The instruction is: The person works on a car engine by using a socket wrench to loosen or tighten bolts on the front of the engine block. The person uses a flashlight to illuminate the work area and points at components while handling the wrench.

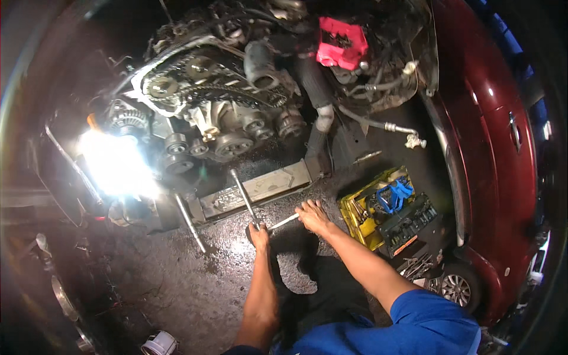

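Observation:
My left hand is closed around the near end of a long metal bar. The bar points away from me, over a metal crossmember. A slim pale bar spans the gap between my hands. Its right end is in my closed right hand, and its left end meets my left hand at the long bar. Whether the two bars are joined there is hidden by my fingers. Beyond stands an open engine with its chain, sprockets and pulleys exposed.
A bright work lamp glares at the left. Another metal rod leans near the crossmember. At the right lie a yellow tool case and a dark socket tray. A red tray sits above; a red car stands far right.

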`<state>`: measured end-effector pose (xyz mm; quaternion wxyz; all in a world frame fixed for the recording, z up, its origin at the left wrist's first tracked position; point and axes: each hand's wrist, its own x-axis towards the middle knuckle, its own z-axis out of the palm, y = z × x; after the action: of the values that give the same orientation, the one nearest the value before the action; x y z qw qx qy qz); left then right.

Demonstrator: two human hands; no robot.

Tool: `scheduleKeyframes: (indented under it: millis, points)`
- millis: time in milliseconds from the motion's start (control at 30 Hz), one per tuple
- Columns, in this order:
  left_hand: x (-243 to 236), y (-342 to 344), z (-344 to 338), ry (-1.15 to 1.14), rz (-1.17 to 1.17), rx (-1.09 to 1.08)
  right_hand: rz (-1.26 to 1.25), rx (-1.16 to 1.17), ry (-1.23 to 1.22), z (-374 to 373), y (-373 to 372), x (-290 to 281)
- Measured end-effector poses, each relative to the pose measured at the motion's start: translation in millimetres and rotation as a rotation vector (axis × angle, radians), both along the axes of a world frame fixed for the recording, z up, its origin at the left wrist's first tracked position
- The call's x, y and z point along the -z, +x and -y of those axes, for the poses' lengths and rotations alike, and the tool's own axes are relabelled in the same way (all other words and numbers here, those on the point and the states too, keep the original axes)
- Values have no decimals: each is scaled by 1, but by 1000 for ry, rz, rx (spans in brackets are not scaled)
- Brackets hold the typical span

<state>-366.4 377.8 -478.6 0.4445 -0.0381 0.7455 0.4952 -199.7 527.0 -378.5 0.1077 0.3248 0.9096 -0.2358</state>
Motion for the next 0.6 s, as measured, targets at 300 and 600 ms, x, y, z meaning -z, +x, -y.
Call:
scheduleKeyframes:
  millis: [300, 600]
  points:
    - [22, 2, -6, 241, -165, -139, -347, -214, 187, -60, -15, 62]
    - [34, -4, -21, 430, -71, -97, -628, -235, 277, -91, -18, 113]
